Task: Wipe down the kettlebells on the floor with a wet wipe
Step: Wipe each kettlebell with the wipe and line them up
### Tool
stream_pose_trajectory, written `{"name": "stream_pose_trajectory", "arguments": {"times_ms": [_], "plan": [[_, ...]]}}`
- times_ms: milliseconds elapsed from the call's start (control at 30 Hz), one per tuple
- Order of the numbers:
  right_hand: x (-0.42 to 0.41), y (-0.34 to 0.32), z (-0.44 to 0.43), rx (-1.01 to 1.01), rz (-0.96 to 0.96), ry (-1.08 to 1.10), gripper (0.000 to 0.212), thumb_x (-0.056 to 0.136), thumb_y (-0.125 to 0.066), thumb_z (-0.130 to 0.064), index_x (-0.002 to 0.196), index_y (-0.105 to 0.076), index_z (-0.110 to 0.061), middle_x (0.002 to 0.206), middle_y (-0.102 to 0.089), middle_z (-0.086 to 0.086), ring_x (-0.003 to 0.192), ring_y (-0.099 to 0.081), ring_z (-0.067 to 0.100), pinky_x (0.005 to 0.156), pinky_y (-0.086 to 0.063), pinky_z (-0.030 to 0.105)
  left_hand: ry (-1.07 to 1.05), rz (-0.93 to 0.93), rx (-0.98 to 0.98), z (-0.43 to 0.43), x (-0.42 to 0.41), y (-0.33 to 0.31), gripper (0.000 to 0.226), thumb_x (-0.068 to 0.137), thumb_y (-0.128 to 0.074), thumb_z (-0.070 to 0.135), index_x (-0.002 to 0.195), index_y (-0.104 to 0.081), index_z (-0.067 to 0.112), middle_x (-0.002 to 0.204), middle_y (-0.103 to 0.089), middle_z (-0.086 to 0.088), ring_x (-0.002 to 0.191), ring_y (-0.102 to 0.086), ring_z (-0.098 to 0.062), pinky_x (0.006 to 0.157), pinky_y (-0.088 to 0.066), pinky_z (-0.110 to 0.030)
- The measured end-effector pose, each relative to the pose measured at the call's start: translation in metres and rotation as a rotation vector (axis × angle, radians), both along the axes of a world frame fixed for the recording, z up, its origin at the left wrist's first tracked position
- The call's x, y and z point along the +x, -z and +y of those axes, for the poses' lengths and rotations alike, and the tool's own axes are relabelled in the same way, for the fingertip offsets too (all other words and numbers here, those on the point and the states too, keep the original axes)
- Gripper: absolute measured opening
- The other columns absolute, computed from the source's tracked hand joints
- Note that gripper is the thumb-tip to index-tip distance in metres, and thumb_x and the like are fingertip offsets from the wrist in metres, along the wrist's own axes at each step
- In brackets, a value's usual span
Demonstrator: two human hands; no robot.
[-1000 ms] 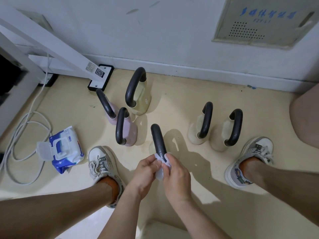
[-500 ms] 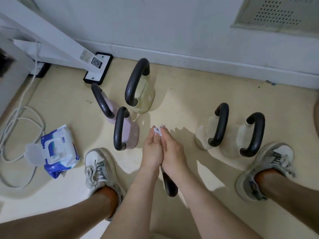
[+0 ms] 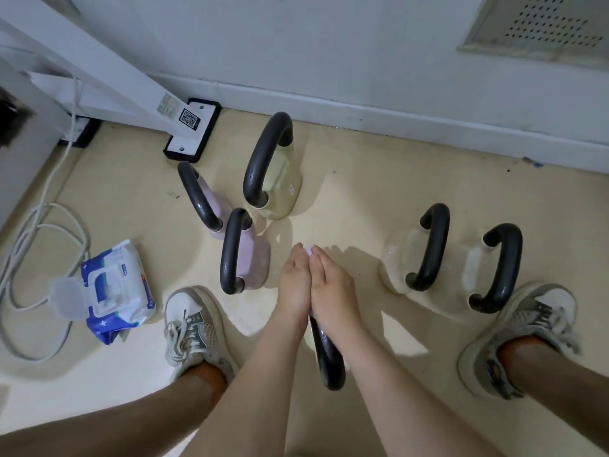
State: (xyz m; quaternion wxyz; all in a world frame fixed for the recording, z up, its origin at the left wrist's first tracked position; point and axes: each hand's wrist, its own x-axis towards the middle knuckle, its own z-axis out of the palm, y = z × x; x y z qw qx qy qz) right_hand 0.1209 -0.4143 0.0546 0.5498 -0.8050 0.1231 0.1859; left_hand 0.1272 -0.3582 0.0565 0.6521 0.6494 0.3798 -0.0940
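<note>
Several kettlebells with black handles stand on the beige floor. The nearest kettlebell [image 3: 328,357] is between my feet; only the near end of its black handle shows below my wrists. My left hand [image 3: 295,282] and my right hand [image 3: 331,285] are pressed together around the far part of that handle, with a white wet wipe [image 3: 309,250] peeking out at the fingertips. Two pink kettlebells [image 3: 252,258] [image 3: 211,206] and a cream one [image 3: 280,189] stand to the left and behind. Two pale kettlebells [image 3: 400,262] [image 3: 474,272] stand to the right.
An open blue-and-white wet wipe pack [image 3: 112,288] lies on the floor at left, beside a coiled white cable [image 3: 29,245]. My shoes [image 3: 194,328] [image 3: 524,334] flank the near kettlebell. A white machine frame foot [image 3: 192,133] and the wall skirting [image 3: 395,117] close off the back.
Both hands have slid with the wipe from the near end of the handle to its far end. The view has moved closer and lower, so the near end of the handle now shows.
</note>
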Motion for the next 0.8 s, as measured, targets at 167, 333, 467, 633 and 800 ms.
{"name": "stream_pose_trajectory", "arguments": {"times_ms": [167, 333, 467, 633, 800], "plan": [[-0.062, 0.008, -0.015, -0.068, -0.126, 0.071, 0.039, 0.102, -0.042, -0.027, 0.137, -0.054, -0.016, 0.125, -0.067, 0.006, 0.113, -0.063, 0.021, 0.098, -0.048, 0.034, 0.173, -0.039, 0.072, -0.01, -0.051, 0.001, 0.052, 0.105, -0.024, 0.036, 0.154, -0.022, 0.018, 0.153, -0.039, -0.004, 0.136, -0.041, -0.015, 0.093, -0.03, -0.008], [-0.104, 0.006, -0.03, -0.197, -0.241, 0.139, 0.059, 0.091, -0.032, -0.051, 0.123, -0.067, -0.015, 0.108, -0.074, 0.006, 0.096, -0.072, 0.025, 0.081, -0.056, 0.035, 0.307, -0.073, 0.127, -0.021, -0.08, 0.002, 0.07, 0.095, -0.029, 0.056, 0.154, 0.003, 0.033, 0.146, -0.046, -0.016, 0.129, -0.05, -0.021, 0.108, -0.04, -0.032], [-0.09, 0.006, -0.025, -0.074, -0.267, 0.109, 0.045, 0.094, -0.041, -0.032, 0.132, -0.059, -0.018, 0.125, -0.066, -0.002, 0.113, -0.064, 0.012, 0.096, -0.049, 0.024, 0.322, -0.069, 0.132, -0.013, -0.068, 0.002, 0.063, 0.102, -0.029, 0.043, 0.155, 0.003, 0.029, 0.157, -0.03, -0.007, 0.143, -0.032, -0.02, 0.118, -0.027, -0.038], [-0.03, -0.001, -0.01, 0.073, -0.054, -0.03, 0.04, 0.103, -0.035, -0.025, 0.141, -0.046, -0.026, 0.134, -0.057, -0.004, 0.122, -0.054, 0.013, 0.104, -0.04, 0.025, 0.186, 0.016, -0.021, 0.004, -0.02, 0.007, 0.053, 0.105, -0.027, 0.038, 0.153, -0.024, 0.017, 0.148, -0.044, -0.002, 0.136, -0.042, -0.019, 0.111, -0.032, -0.029], [0.018, 0.019, 0.006, 0.093, 0.254, -0.016, 0.045, 0.098, -0.03, -0.046, 0.122, -0.061, -0.023, 0.121, -0.066, 0.007, 0.116, -0.059, 0.025, 0.104, -0.042, 0.035, 0.009, 0.188, -0.17, 0.012, 0.022, 0.017, 0.026, 0.097, -0.045, 0.016, 0.075, -0.056, 0.007, 0.073, -0.058, -0.008, 0.072, -0.057, -0.023, 0.065, -0.045, -0.029]]}}
